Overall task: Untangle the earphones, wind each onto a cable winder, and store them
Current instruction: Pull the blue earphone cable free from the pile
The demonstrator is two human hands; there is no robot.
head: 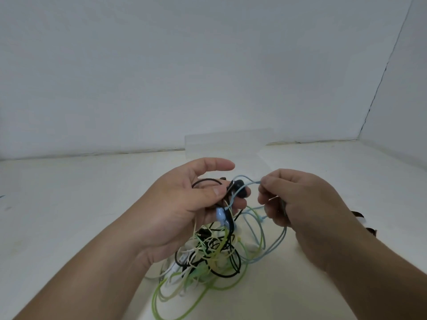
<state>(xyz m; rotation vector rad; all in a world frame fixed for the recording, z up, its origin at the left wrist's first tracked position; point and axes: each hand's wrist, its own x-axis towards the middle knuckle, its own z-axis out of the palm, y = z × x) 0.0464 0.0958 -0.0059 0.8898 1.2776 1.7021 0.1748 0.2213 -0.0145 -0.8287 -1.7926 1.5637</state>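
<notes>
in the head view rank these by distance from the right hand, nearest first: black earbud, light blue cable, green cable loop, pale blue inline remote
1. light blue cable: pinched in the fingertips of the right hand.
2. black earbud: just to the left, held in the left hand.
3. pale blue inline remote: lower, under the left thumb.
4. green cable loop: farthest, low and left.

Bare bench (69, 204) extends left of the left hand (175, 211) and, beyond both hands, back to the rear wall (161, 77). A transparent box (228, 142) stands against that wall directly behind the hands, narrowing the passage there. The tangle of earphone cables (215, 255), gripped at its top by the left hand, fills the bench between the forearms; a blue cable (243, 176) pinched by the right hand (307, 209) bridges the gap between the hands. Small dark objects (357, 215) lie just right of the right hand, the side wall (404, 100) beyond them.
</notes>
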